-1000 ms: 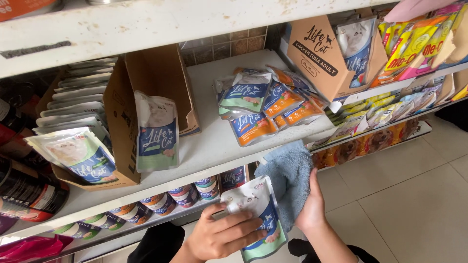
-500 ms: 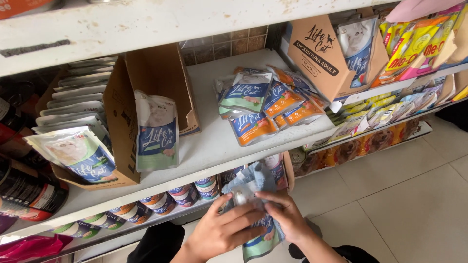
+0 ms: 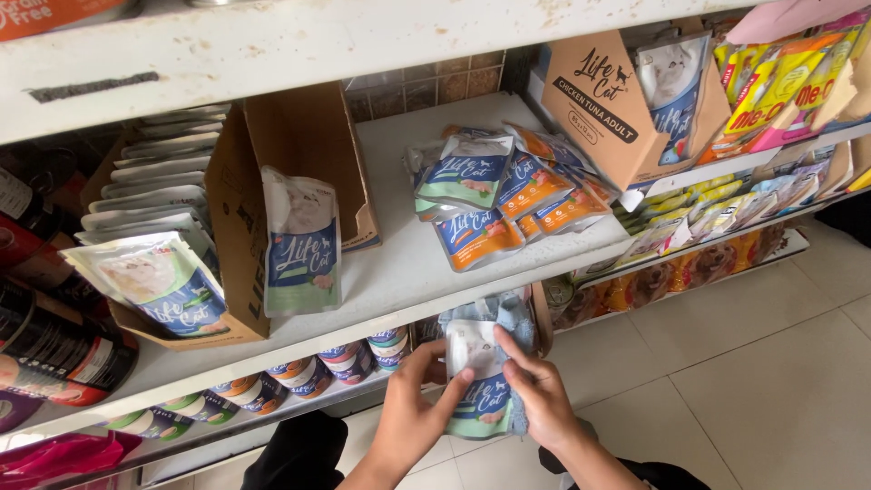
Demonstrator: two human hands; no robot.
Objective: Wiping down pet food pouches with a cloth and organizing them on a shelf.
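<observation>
Low in the head view, in front of the shelf edge, both hands hold one cat food pouch (image 3: 479,386): a flat sachet, pale at the top with a cat pictured there, a dark blue band across the middle and green at the bottom. A blue-grey cloth (image 3: 508,313) lies bunched behind and around the pouch's upper part.

The left hand (image 3: 408,419) comes up from below, its fingers curled onto the pouch's left edge with the thumb on the front. The right hand (image 3: 543,399) grips the right edge, fingers bent over the front face and pressing the cloth against the pouch's side. Both hands are closed on it, wrists angled inward toward each other.

Just beyond, the white shelf (image 3: 399,263) carries an open cardboard box (image 3: 272,200), with a similar pouch (image 3: 301,240) leaning upright against its side. Further right lies a loose pile of pouches (image 3: 499,195), some blue and orange. Under the shelf stands a row of small cans (image 3: 299,377). At the far right sits a brown display carton (image 3: 603,104) with a pouch standing inside.
</observation>
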